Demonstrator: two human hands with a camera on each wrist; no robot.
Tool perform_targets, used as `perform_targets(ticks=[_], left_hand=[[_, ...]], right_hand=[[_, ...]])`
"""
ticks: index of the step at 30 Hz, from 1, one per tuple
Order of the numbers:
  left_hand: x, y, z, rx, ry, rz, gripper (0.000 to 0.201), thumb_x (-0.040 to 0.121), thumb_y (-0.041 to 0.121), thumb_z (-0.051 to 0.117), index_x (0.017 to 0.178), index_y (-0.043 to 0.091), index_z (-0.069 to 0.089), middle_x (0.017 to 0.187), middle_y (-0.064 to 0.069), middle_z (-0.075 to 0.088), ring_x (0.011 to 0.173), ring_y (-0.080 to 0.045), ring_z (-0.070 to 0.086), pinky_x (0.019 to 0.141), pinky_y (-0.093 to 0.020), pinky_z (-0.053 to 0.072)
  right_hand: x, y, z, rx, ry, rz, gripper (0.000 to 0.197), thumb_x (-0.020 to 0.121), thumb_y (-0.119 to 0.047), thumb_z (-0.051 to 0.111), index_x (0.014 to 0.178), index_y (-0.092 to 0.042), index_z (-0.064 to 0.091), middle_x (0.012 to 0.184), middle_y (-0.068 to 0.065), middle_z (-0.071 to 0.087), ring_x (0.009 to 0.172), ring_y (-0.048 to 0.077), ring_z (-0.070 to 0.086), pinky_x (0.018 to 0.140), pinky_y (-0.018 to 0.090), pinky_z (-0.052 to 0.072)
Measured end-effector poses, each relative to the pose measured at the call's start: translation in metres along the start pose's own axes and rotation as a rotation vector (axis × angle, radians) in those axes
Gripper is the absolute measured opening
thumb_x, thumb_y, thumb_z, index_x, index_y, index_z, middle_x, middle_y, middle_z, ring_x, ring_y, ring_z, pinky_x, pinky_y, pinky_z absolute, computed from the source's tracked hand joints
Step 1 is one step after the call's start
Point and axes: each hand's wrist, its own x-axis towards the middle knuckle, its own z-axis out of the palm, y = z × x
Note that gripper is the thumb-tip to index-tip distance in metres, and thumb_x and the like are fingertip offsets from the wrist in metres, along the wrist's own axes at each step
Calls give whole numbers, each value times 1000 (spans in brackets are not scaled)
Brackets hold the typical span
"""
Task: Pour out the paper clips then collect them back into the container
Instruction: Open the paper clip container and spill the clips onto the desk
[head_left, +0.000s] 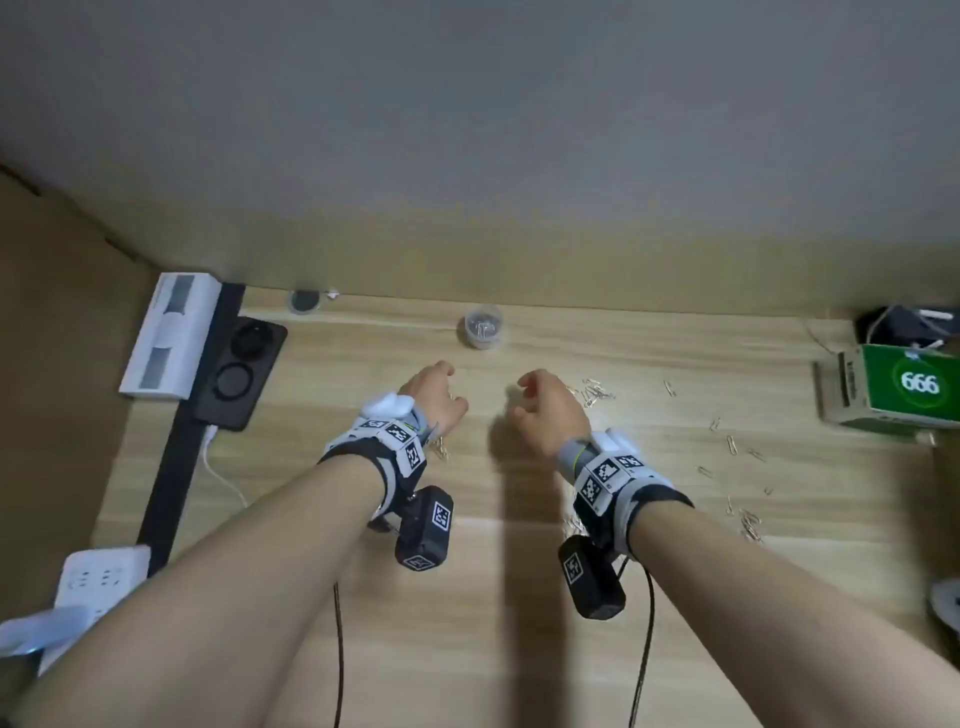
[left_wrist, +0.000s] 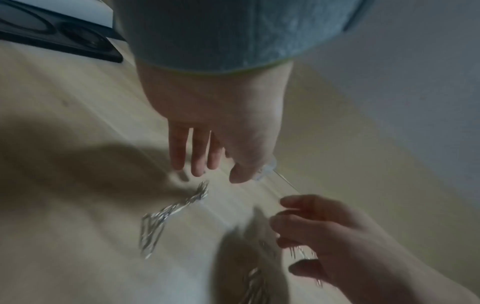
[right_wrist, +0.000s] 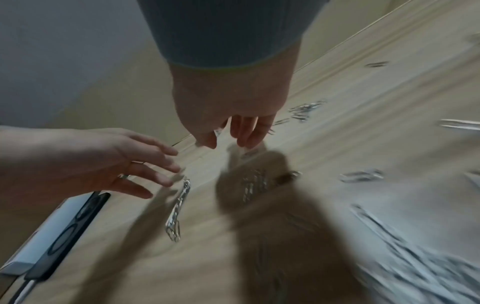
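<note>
Two bare hands hover over a wooden desk (head_left: 467, 597), largest thing in view, with paper clips scattered across it. At nine o'clock a white box (head_left: 169, 335) lies beside a black socket strip (head_left: 236, 379); at three o'clock sits a green box (head_left: 904, 389) marked 666. At seven o'clock is a white power strip (head_left: 91, 577). The left hand (head_left: 434, 397) is at the centre, palm down, fingers loose and straight, grasping nothing; a small bunch of clips (left_wrist: 166, 218) lies on the desk under its fingertips. The right hand (head_left: 548, 410), just beside it toward three o'clock, has its fingers curled, and the left wrist view shows a few clips (left_wrist: 301, 252) pinched between them. More loose paper clips (head_left: 595, 392) spread from the right hand toward four o'clock. The small clear container (head_left: 483, 328) stands upright at twelve o'clock, apart from both hands, with clips inside.
</note>
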Motion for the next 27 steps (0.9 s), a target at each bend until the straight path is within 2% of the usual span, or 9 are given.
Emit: perform_targets(ticks=[5, 8, 10, 14, 17, 20, 23, 25, 27], left_hand=[[38, -2, -6, -100, -30, -7, 68, 83, 20, 62, 144, 18, 34, 127, -4, 54, 109, -26, 58, 91, -39, 49], [63, -2, -11, -168, -30, 37, 63, 78, 9, 61, 135, 29, 43, 116, 2, 57, 101, -22, 60, 86, -42, 53], [72, -2, -13, -189, -34, 87, 68, 76, 3, 58, 134, 36, 45, 109, 5, 58, 99, -20, 59, 86, -40, 54], [84, -11, -8, -194, 12, 163, 74, 77, -4, 54, 140, 35, 46, 105, 4, 60, 91, -21, 62, 83, -40, 55], [77, -17, -1, -222, 14, 185, 72, 80, -2, 59, 142, 32, 46, 105, 3, 57, 83, -22, 63, 80, -39, 55], [60, -16, 3, -256, 16, 227, 72, 77, 11, 73, 141, 30, 48, 107, 3, 53, 82, -20, 58, 80, -33, 53], [48, -14, 5, -288, 9, 288, 70, 70, 23, 82, 135, 26, 55, 115, 2, 56, 97, -16, 59, 90, -28, 49], [39, -11, 7, -299, -8, 314, 65, 65, 31, 82, 127, 27, 61, 118, 5, 61, 105, -15, 62, 96, -32, 49], [27, -7, 7, -295, -24, 329, 55, 63, 34, 82, 114, 33, 62, 109, 6, 68, 101, -17, 65, 92, -39, 52]], right_hand=[[42, -23, 0, -23, -13, -106, 67, 84, -20, 67, 143, -16, 36, 143, 7, 45, 117, 32, 58, 93, 43, 49], [74, -32, 1, -68, -10, -143, 78, 85, -24, 69, 150, -20, 25, 143, 9, 41, 111, 35, 61, 86, 47, 54], [84, -32, 1, -80, -4, -167, 82, 85, -31, 70, 152, -25, 23, 141, 9, 42, 107, 35, 62, 83, 44, 54], [99, -26, 3, -110, 33, -221, 72, 83, -50, 68, 144, -28, 37, 129, 6, 50, 98, 31, 64, 76, 39, 56], [95, -18, 3, -74, 49, -246, 65, 79, -56, 70, 133, -27, 48, 119, 2, 56, 95, 26, 63, 77, 36, 54], [80, -8, 0, 94, -35, -196, 60, 78, -47, 74, 130, -24, 53, 114, -2, 63, 99, 21, 63, 86, 35, 52], [64, 2, 0, 328, -172, -90, 56, 76, -45, 74, 125, -24, 57, 107, -3, 70, 95, 19, 68, 88, 34, 54], [50, 7, -3, 397, -233, -79, 49, 82, -37, 74, 125, -19, 58, 105, 0, 69, 92, 18, 66, 84, 28, 53], [36, 10, -7, 442, -266, -80, 42, 86, -30, 73, 124, -16, 60, 105, 1, 68, 92, 17, 65, 81, 23, 50]])
